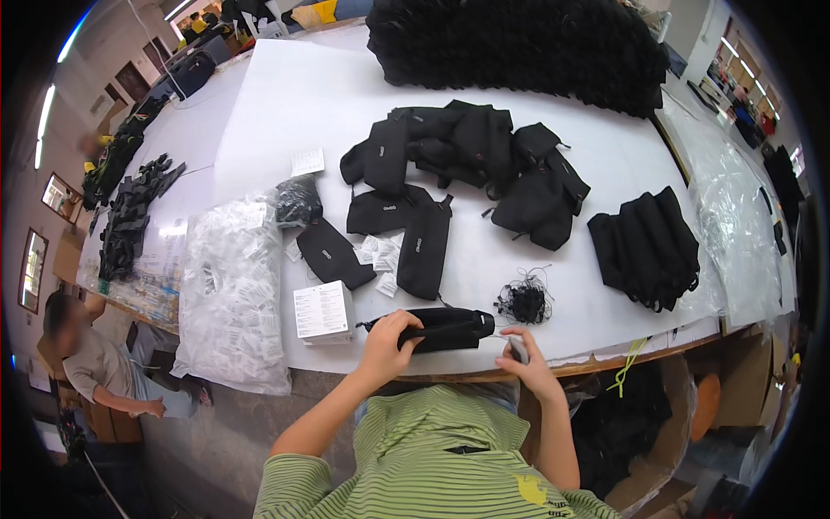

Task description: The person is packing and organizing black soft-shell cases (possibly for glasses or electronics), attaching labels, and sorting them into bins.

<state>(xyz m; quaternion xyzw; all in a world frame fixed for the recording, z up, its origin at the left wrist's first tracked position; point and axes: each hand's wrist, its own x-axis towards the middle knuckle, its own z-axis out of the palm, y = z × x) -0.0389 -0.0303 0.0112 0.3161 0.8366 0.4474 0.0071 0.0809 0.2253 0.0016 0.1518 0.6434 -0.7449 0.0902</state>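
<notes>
At the front edge of the table my left hand (387, 348) is closed on the near-left side of a black fabric pouch (454, 333), which lies lengthwise with a long opening facing up. My right hand (534, 370) is just off the pouch's right end, its fingers closed round a small grey object (518, 349). A thin pale piece extends from those fingers toward the pouch; its kind is too small to make out. Beyond the pouch lies a tangle of black cords (524, 299). Left of my left hand stands a stack of white printed cards (323, 312).
Finished-looking black pouches (424, 246) are heaped mid-table, with small white packets (380, 253) among them. A clear bag of packets (229, 294) hangs over the left edge. Folded black pieces (647, 246) lie right; a large black pile (519, 48) is behind. Another person (108, 363) is at left.
</notes>
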